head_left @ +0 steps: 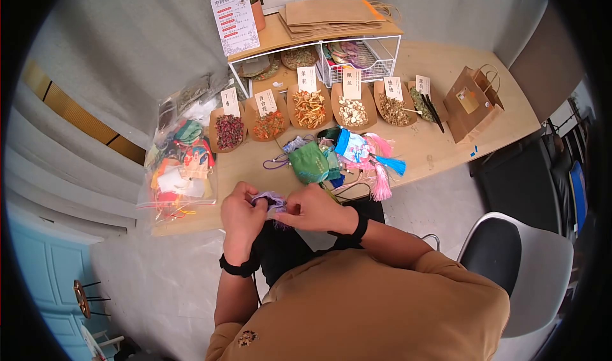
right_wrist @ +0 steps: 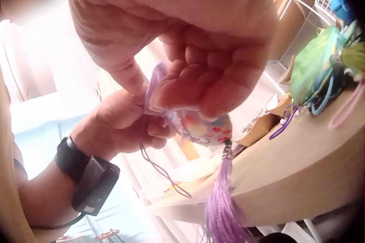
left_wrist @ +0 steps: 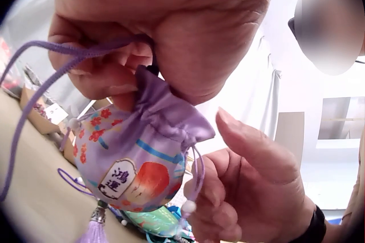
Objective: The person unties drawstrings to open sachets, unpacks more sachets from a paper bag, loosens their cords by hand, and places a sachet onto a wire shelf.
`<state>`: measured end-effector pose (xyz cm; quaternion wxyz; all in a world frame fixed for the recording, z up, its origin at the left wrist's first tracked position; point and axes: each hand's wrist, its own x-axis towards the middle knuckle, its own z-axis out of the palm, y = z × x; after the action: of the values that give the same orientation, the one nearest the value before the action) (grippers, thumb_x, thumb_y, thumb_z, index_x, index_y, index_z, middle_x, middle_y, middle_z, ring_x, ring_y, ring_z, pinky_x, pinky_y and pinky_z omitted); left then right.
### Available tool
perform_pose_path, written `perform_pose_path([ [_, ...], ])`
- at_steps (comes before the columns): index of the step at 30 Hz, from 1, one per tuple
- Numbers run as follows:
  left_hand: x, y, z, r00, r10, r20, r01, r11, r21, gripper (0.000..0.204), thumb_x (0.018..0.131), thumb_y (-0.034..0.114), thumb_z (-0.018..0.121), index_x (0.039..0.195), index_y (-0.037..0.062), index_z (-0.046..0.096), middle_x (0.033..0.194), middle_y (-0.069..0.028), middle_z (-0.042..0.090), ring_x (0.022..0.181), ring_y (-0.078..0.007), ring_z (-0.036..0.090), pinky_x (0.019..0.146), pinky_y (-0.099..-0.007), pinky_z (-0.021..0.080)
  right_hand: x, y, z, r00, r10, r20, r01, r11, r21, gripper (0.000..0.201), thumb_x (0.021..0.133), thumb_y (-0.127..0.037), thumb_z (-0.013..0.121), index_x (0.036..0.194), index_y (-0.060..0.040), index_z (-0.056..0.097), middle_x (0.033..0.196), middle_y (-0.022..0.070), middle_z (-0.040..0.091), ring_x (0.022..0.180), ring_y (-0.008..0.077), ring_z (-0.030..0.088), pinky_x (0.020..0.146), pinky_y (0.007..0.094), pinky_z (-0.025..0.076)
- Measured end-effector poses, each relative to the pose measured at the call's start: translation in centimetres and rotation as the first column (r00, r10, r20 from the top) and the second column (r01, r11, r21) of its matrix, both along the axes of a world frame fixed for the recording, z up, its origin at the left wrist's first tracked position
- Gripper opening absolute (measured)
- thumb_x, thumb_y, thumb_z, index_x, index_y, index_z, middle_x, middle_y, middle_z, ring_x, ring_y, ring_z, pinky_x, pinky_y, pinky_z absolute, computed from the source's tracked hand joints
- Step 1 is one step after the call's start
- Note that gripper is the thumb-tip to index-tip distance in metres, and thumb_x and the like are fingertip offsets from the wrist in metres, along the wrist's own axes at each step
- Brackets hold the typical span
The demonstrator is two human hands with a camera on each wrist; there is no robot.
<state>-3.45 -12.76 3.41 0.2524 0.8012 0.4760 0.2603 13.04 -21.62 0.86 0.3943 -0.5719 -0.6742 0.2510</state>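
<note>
A small lavender drawstring pouch [left_wrist: 131, 157] with red flowers and a label hangs tilted under my left hand [head_left: 243, 216]. That hand grips its gathered neck, and loops of purple cord [left_wrist: 34, 86] trail out beside the fingers. My right hand [head_left: 319, 209] is at the pouch's other side, its fingers [right_wrist: 197, 83] bent and overlapping the lavender cloth in the right wrist view. In the left wrist view the right thumb stands just off the gathered mouth; I cannot tell whether this hand pinches the cloth. A purple tassel [right_wrist: 225, 203] dangles from the pouch's bottom.
Several finished pouches, one green [head_left: 309, 163], lie on the table [head_left: 440, 74] beyond my hands. Labelled trays of dried herbs, one with red buds [head_left: 229, 131], line the back. A clear bag of pouches [head_left: 182, 170] sits left; a paper bag [head_left: 472, 106] stands right.
</note>
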Motion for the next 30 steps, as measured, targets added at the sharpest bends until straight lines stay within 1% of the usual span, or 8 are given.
perform_pose_path([
  [3,0.2,-0.4,-0.9,0.999,0.005,0.038,-0.004,0.999,-0.035,0.013,0.069,0.007,0.065,0.080,0.0031,0.059,0.056,-0.0104,0.057,0.050,-0.0251,0.057,0.050,-0.0360,0.044,-1.2,0.3,-0.7,0.993,-0.107,-0.059,0.112,0.989,0.094,0.031,0.076,-0.026,0.071,0.059,-0.0013,0.064,0.050,0.0111,0.057,0.042,0.0240,0.057,0.045,0.0310,0.046],
  [6,-0.1,-0.4,-1.5,0.997,-0.022,0.074,0.028,0.996,-0.079,0.014,0.070,0.006,0.065,0.082,0.0023,0.058,0.055,-0.0100,0.056,0.048,-0.0243,0.055,0.049,-0.0350,0.043,-1.7,0.7,-1.2,0.978,-0.183,-0.104,0.195,0.972,0.128,0.032,0.077,-0.027,0.070,0.061,-0.0008,0.065,0.049,0.0109,0.058,0.041,0.0234,0.057,0.044,0.0312,0.045],
  [16,0.4,-2.0,-0.8,0.987,-0.061,0.150,0.083,0.986,-0.144,0.019,0.080,0.007,0.062,0.096,0.0010,0.052,0.053,-0.0097,0.055,0.046,-0.0243,0.055,0.045,-0.0358,0.038,-1.9,1.7,-0.6,0.968,-0.242,-0.070,0.247,0.965,0.086,0.032,0.080,-0.026,0.066,0.061,-0.0011,0.065,0.051,0.0128,0.058,0.042,0.0248,0.057,0.044,0.0325,0.044],
  [19,0.3,-1.9,-0.6,0.991,-0.032,0.134,0.049,0.990,-0.131,0.020,0.079,0.007,0.062,0.095,0.0020,0.053,0.053,-0.0096,0.055,0.046,-0.0254,0.055,0.045,-0.0370,0.039,-1.7,1.6,-0.6,0.971,-0.216,-0.100,0.223,0.972,0.068,0.029,0.081,-0.023,0.064,0.062,-0.0013,0.064,0.051,0.0127,0.057,0.045,0.0276,0.057,0.044,0.0339,0.044],
  [21,0.1,-1.5,-0.4,0.999,-0.014,-0.032,0.011,0.996,-0.083,0.017,0.076,0.007,0.063,0.092,0.0041,0.056,0.054,-0.0094,0.057,0.049,-0.0272,0.057,0.047,-0.0393,0.041,-1.5,1.6,-0.8,0.987,-0.158,-0.035,0.161,0.984,0.079,0.025,0.079,-0.019,0.063,0.062,-0.0013,0.062,0.052,0.0138,0.056,0.048,0.0315,0.057,0.047,0.0372,0.045],
  [25,-0.5,-0.5,-0.2,0.994,-0.042,-0.104,0.042,0.999,0.000,0.014,0.074,0.008,0.064,0.087,0.0065,0.059,0.056,-0.0093,0.058,0.053,-0.0289,0.060,0.050,-0.0411,0.044,-0.9,1.5,-0.5,0.988,-0.143,0.051,0.135,0.983,0.125,0.022,0.076,-0.017,0.062,0.061,-0.0010,0.060,0.053,0.0158,0.055,0.053,0.0354,0.058,0.051,0.0409,0.046],
  [27,-0.4,-0.3,0.6,0.987,-0.009,-0.163,0.016,0.999,0.041,0.010,0.074,0.008,0.064,0.083,0.0072,0.059,0.058,-0.0095,0.060,0.056,-0.0299,0.061,0.052,-0.0414,0.045,-0.5,1.6,0.2,0.993,-0.088,0.076,0.091,0.995,-0.041,0.023,0.075,-0.020,0.062,0.066,0.0013,0.062,0.062,0.0214,0.059,0.064,0.0398,0.061,0.062,0.0467,0.050],
  [30,0.1,-0.3,0.7,0.982,-0.112,-0.153,0.123,0.990,0.069,0.011,0.075,0.009,0.065,0.081,0.0054,0.058,0.057,-0.0100,0.059,0.053,-0.0276,0.060,0.050,-0.0386,0.043,-0.4,1.9,0.0,0.990,-0.135,0.047,0.135,0.991,-0.013,0.022,0.075,-0.019,0.062,0.067,0.0011,0.062,0.063,0.0216,0.059,0.065,0.0399,0.061,0.062,0.0466,0.050],
])
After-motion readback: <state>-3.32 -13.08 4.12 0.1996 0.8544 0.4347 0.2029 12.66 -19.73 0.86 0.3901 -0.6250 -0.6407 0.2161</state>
